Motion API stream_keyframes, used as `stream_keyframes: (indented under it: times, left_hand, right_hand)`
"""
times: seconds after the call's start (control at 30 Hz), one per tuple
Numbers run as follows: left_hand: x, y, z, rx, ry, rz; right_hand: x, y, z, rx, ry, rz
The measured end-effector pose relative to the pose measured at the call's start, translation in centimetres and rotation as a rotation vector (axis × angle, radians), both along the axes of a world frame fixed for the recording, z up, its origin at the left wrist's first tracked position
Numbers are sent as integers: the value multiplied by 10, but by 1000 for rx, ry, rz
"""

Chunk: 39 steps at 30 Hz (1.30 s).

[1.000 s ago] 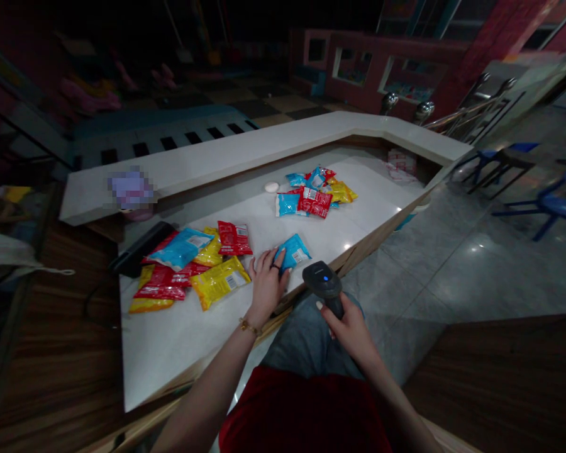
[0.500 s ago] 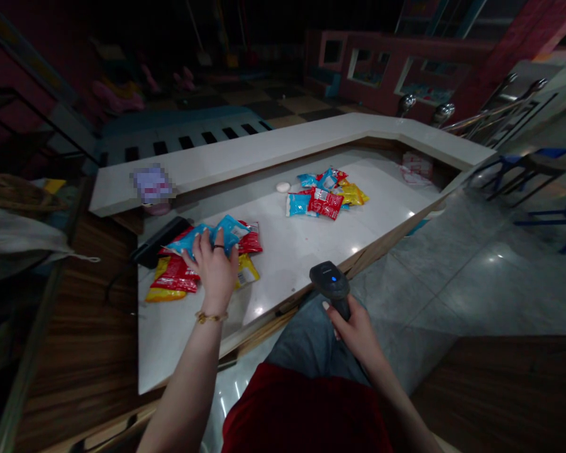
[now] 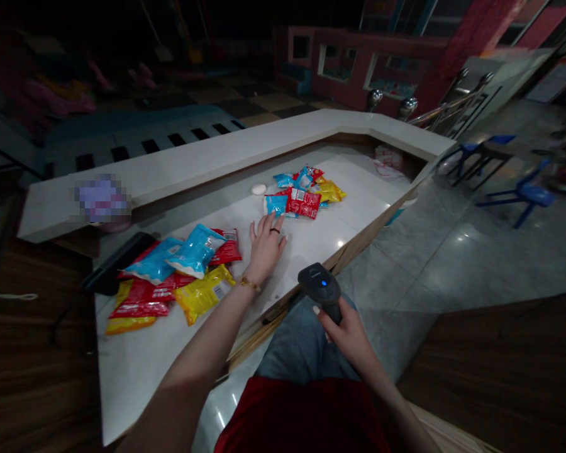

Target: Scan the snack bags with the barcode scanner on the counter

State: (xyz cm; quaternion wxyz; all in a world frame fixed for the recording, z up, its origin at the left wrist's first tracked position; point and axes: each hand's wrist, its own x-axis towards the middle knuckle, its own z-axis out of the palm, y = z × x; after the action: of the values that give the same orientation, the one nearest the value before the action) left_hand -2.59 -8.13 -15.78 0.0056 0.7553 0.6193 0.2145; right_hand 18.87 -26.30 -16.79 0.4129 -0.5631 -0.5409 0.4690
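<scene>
My left hand (image 3: 266, 246) reaches over the white counter with its fingers spread and nothing in it. Its fingertips are close to a blue snack bag (image 3: 275, 204) and a red snack bag (image 3: 304, 202) in the farther pile; whether they touch is unclear. A yellow bag (image 3: 332, 190) lies behind these. My right hand (image 3: 346, 327) grips a black barcode scanner (image 3: 319, 286) by its handle, a blue light showing on top. Left of my left wrist is a nearer pile, with blue bags (image 3: 195, 250) over red bags (image 3: 144, 296) and a yellow bag (image 3: 205, 292).
A white oval object (image 3: 259, 189) sits beside the farther pile. A black device (image 3: 117, 261) lies against the nearer pile. The raised ledge (image 3: 236, 148) runs along the counter's back. Blue stools (image 3: 523, 189) stand on the tiled floor at right.
My left hand has left the blue bags of the nearer pile and moved right and forward to the farther pile. The scanner stays in my right hand. The view has swung right.
</scene>
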Motion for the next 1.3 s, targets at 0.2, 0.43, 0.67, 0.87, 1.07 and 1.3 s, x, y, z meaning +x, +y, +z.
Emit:
stream_keyframes:
  times: [0.2,0.43,0.67,0.87,1.07,1.3]
  left_hand:
    - [40,93,7,-105,69,-126]
    - [45,126,10,-107,128,-131]
    - [25,28,-1,-65,100,-73]
    - [4,-65,-27,-79,-11,54]
    - [2,-90,-42,-127,70,-163]
    - [1,-91,-49,-162,92,-225]
  right_hand:
    - [6,2,-1,2,-28,-35]
    - [10,2,0,-8,-55,-50]
    - [9,-1,2,1,-37,-17]
    - [1,-2,7,8,-25,7]
    - [-4,-5,12,27,-45,26]
    - [0,-6,8,-1,-17,9]
